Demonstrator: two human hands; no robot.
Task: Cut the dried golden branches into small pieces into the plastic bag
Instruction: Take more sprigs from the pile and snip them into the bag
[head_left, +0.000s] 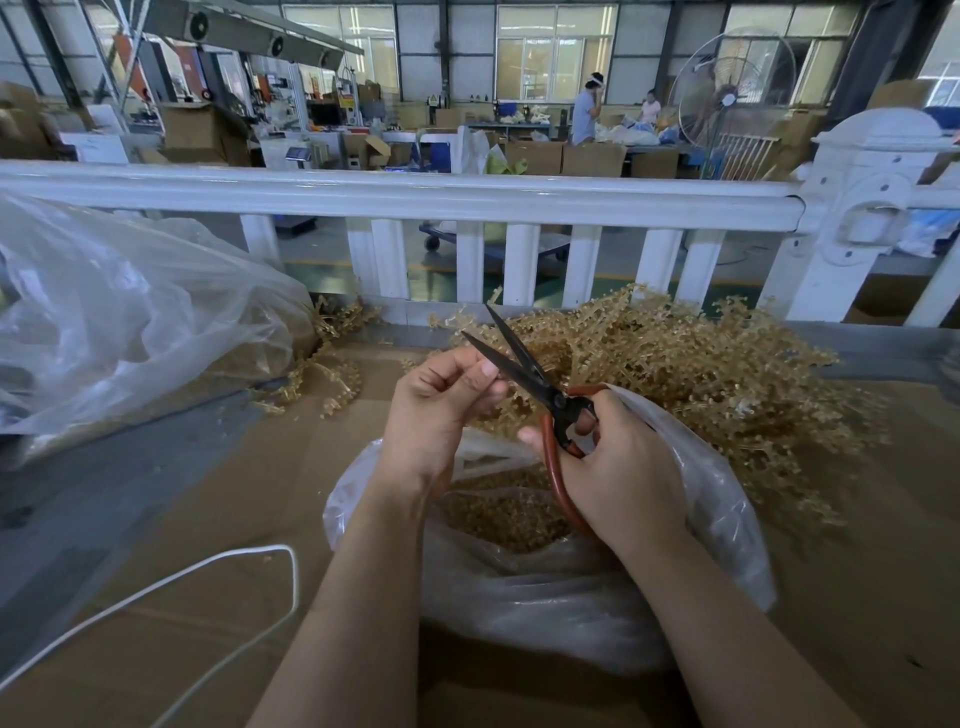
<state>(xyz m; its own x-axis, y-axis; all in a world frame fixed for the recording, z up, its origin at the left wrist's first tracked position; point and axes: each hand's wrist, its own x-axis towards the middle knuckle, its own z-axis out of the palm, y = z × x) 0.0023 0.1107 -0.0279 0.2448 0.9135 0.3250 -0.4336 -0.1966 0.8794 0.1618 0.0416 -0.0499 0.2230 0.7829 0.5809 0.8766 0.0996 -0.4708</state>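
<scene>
On the cardboard-covered tabletop (218, 519), my left hand (441, 395) pinched a golden branch (493, 410) above the plastic bag (717, 499) while my right hand (618, 467) gripped the parted scissors (524, 371); I judged short snips directly over its mouth best.

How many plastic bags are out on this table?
2. One plastic bag sits open below the hands, with cut golden pieces inside. A larger clear bag lies crumpled at the far left by the white fence. Others may lie out of view.
</scene>
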